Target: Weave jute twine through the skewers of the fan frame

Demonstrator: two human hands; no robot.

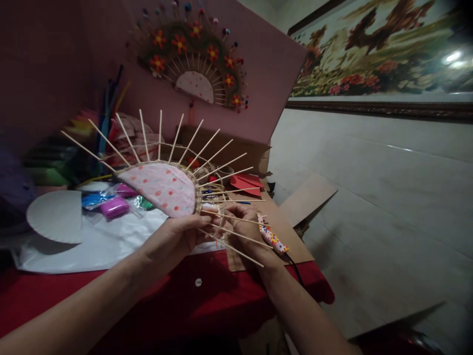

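Note:
A half-round pink panel with red dots (pixel 162 188) has several thin wooden sticks (pixel 188 143) fanning out from its curved edge, where twine (pixel 198 195) is woven around their bases. My left hand (pixel 185 229) grips the panel's lower right end, thumb on the front. Close beside it, my right hand (pixel 244 222) is closed among the lower sticks, its fingers at a loose strand of twine (pixel 222 217). That strand loops up behind the sticks. The right fingertips are partly hidden by the sticks.
On the red-covered table (pixel 148 301) lie a white half plate (pixel 55 217), bagged purple clay (pixel 114 208), red paper (pixel 247 183), cardboard (pixel 291 236) and a flower-patterned tool (pixel 272 239). A decorated fan (pixel 194 86) hangs on a pink board (pixel 258 64) behind.

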